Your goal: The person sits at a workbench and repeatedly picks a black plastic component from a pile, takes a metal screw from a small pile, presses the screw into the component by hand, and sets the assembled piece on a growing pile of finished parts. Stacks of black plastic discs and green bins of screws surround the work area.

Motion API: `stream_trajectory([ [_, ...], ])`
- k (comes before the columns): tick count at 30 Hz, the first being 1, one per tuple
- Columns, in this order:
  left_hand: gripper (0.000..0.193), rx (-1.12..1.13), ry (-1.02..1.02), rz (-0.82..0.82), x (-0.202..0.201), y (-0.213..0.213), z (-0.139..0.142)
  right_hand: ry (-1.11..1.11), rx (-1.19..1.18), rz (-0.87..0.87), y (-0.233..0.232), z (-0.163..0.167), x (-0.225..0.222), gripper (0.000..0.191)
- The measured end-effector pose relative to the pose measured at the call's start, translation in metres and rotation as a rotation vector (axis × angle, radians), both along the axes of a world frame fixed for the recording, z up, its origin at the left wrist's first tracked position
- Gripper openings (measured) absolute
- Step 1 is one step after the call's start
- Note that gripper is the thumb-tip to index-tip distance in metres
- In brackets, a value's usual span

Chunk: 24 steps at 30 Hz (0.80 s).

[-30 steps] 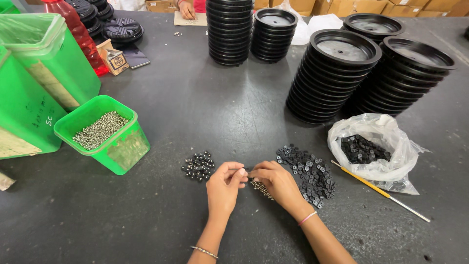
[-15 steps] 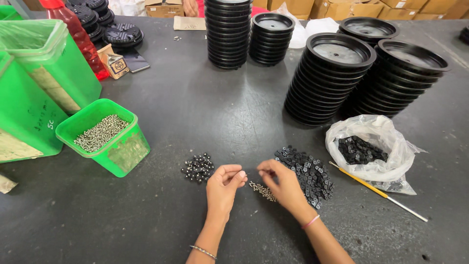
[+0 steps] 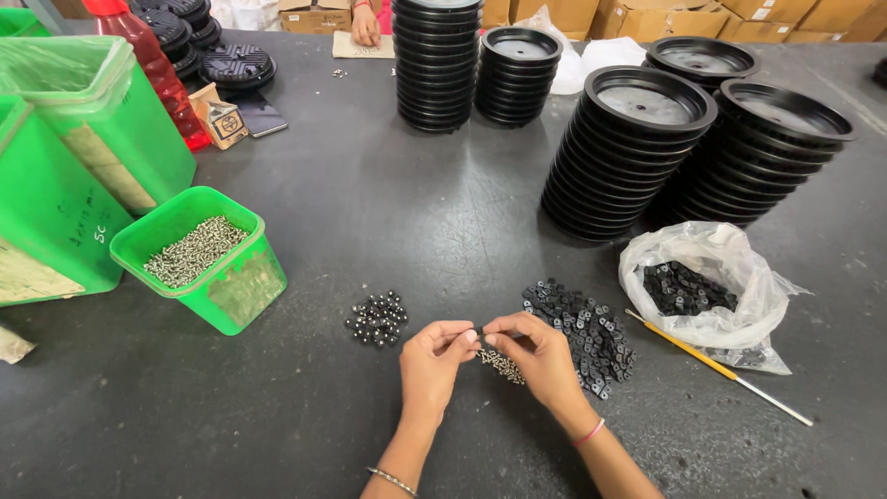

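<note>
At the centre of the dark table (image 3: 443,222), near the 6 o'clock edge of the view, we bring our left hand (image 3: 434,359) and right hand (image 3: 540,356) together, fingertips meeting. Both hands pinch a small dark part (image 3: 479,333) between thumb and forefinger; it is too small for us to tell its shape. Just beneath the right hand lies a small heap of metal screws (image 3: 504,366). At 9 o'clock of the hands sits a cluster of assembled black-and-silver pieces (image 3: 377,318); at 3 o'clock, a pile of black plastic clips (image 3: 584,329). Farther toward 3 o'clock lie a thin yellow-handled brush (image 3: 711,364) and a clear bag of more clips (image 3: 707,291). At 10 o'clock stands a green tub of screws (image 3: 199,254). Stacks of black round trays (image 3: 637,157) rise at 1 o'clock. At 12 o'clock, another person's hand (image 3: 366,26) rests on cardboard.
</note>
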<state>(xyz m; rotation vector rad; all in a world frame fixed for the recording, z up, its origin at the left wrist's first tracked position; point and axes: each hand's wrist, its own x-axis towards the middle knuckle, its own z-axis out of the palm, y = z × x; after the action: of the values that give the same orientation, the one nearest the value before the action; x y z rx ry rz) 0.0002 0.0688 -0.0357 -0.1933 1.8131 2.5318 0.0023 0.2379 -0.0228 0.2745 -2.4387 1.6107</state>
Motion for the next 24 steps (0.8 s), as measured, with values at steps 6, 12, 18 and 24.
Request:
stream_trajectory([
  [6,0.017,-0.059,0.014,-0.005,0.002,0.002,0.001,-0.108,-0.131,-0.008,-0.002,-0.001,0.000,0.012],
  [12,0.016,-0.054,0.046,-0.036,0.003,0.000,0.004,-0.121,-0.160,-0.007,0.000,-0.005,-0.002,0.012],
  [18,0.014,-0.071,0.039,-0.048,0.004,0.001,0.005,-0.123,-0.195,0.016,0.003,-0.011,-0.003,0.011],
  [24,0.011,-0.258,0.081,-0.037,0.003,0.001,0.009,-0.258,-0.369,0.073,0.006,-0.013,-0.006,0.020],
])
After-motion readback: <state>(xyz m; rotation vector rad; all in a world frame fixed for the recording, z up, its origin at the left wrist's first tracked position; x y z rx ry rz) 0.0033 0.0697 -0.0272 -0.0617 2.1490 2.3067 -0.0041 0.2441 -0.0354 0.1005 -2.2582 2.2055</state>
